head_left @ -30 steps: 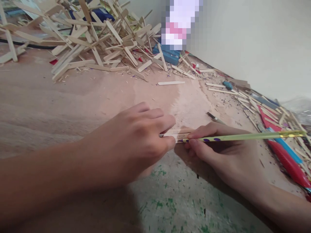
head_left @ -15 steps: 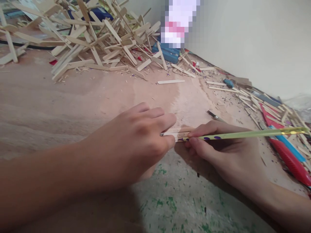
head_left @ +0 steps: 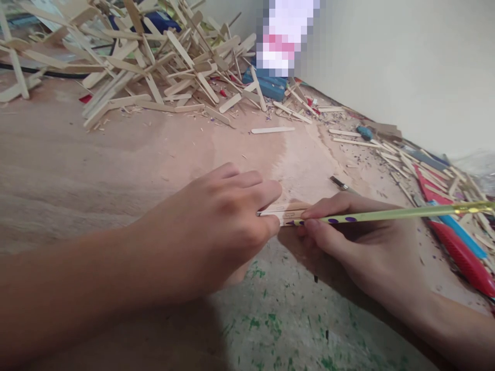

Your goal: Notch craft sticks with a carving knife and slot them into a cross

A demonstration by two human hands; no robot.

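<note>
My left hand point(head_left: 220, 226) is closed, its thumb and fingers pinching some pale wooden craft sticks point(head_left: 289, 214) that lie side by side. Small rectangular outlines are drawn on them. Between the fingertips a small dark tip also shows, too little to name. My right hand point(head_left: 359, 242) grips a pale yellow-green pencil point(head_left: 379, 215) with purple spots. Its point rests at the near edge of the sticks, just right of my left thumb. My right fingertips touch or nearly touch the sticks' right end. The left fingers hide the sticks' other end.
A large heap of joined craft sticks point(head_left: 154, 62) fills the back left. Beside it stands a blue block point(head_left: 270, 85) under a pixelated bright screen. One loose stick point(head_left: 273, 130) lies mid-table. A dark-tipped tool point(head_left: 339, 183) sits behind my right hand. Right lies a red-handled cutter point(head_left: 464, 257) among scraps.
The pencil and my right hand have shifted slightly to the right along the sticks' edge. My left hand stays almost where it was.
</note>
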